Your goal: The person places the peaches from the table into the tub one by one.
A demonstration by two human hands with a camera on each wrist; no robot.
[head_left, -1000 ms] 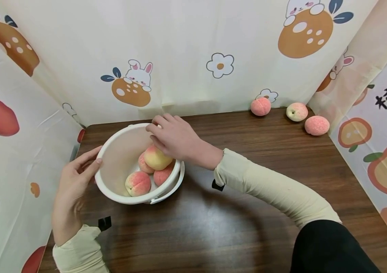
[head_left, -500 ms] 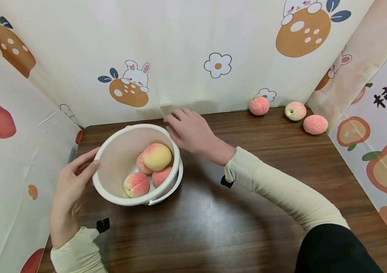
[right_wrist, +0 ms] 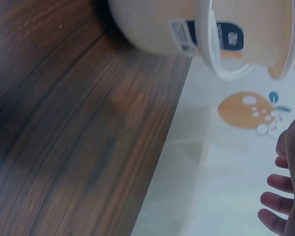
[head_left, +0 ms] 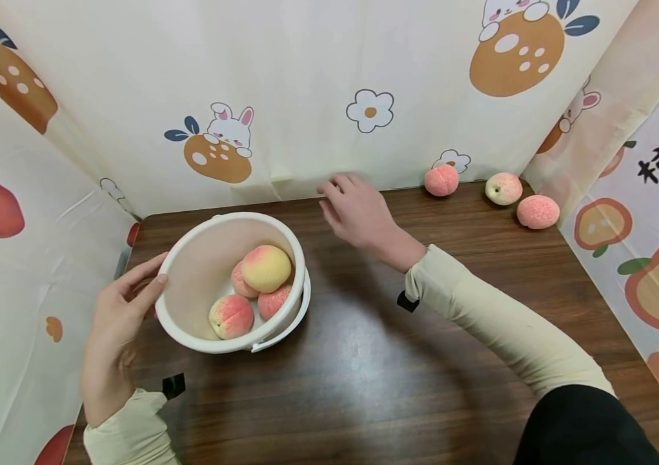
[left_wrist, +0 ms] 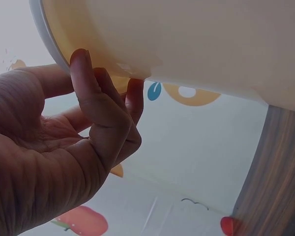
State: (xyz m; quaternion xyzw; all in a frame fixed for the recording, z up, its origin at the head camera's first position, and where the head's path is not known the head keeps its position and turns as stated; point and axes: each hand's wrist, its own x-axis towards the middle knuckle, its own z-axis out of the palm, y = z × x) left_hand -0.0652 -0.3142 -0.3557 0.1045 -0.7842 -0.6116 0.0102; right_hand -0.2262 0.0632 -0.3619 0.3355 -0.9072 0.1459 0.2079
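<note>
A white bucket point(head_left: 190, 271) stands at the left of the table, its mouth leaning toward me. My left hand point(head_left: 122, 316) pinches its left rim; in the left wrist view the thumb and fingers point(left_wrist: 108, 108) press on the bucket wall point(left_wrist: 196, 44) from both sides of the rim. Inside lie several peaches: a yellow-and-pink peach point(head_left: 267, 268) on top, a pink peach point(head_left: 232, 316) at the front, others partly hidden. My right hand point(head_left: 361, 213) hovers right of the bucket with loosely bent fingers and holds nothing.
At the back right corner lie a pink peach point(head_left: 441, 180), a pale peach point(head_left: 503, 188) and another pink peach point(head_left: 538, 212). Printed curtains point(head_left: 306, 77) border the dark wooden table point(head_left: 352, 387). The bucket's handle point(head_left: 291, 328) hangs down its right side.
My right hand has come out from over the bucket and moved right, uncovering the yellow-and-pink peach. The left hand keeps its grip on the rim.
</note>
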